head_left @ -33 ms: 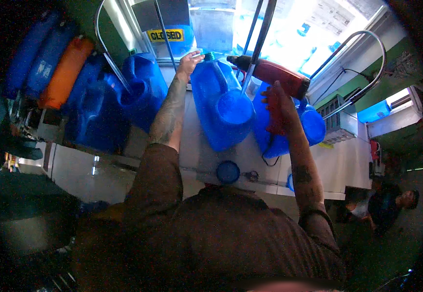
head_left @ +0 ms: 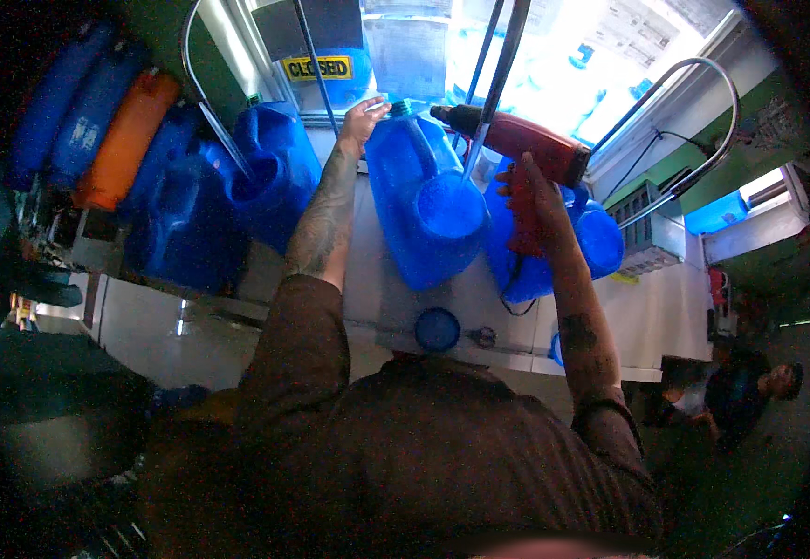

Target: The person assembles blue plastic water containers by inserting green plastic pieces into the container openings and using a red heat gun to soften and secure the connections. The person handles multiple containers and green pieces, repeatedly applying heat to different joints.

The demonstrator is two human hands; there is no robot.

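Note:
My right hand (head_left: 537, 191) is wrapped round the handle of a red heat gun (head_left: 531, 144). Its dark nozzle points left at the green cap (head_left: 399, 109) of a large blue water jug (head_left: 400, 219), a short gap away. At the cap's left side, my left hand (head_left: 362, 123) has its fingers drawn together against it; the exact grip is small and hard to see. The jug leans on the white counter (head_left: 368, 279), and a metal pipe comes down to its round opening. Behind the heat gun sits another blue jug (head_left: 599, 240), partly hidden by my right arm.
More blue jugs (head_left: 279, 177) stand left of my left arm, beside an orange container (head_left: 125, 140). Curved metal pipes (head_left: 733, 121) arch at both sides. Near the counter's front edge lie a round blue lid (head_left: 437, 329) and scissors (head_left: 483, 337). Another person (head_left: 750, 396) is at far right.
The heat gun's nozzle has shifted very slightly left, toward the green cap. My left hand stays at the cap.

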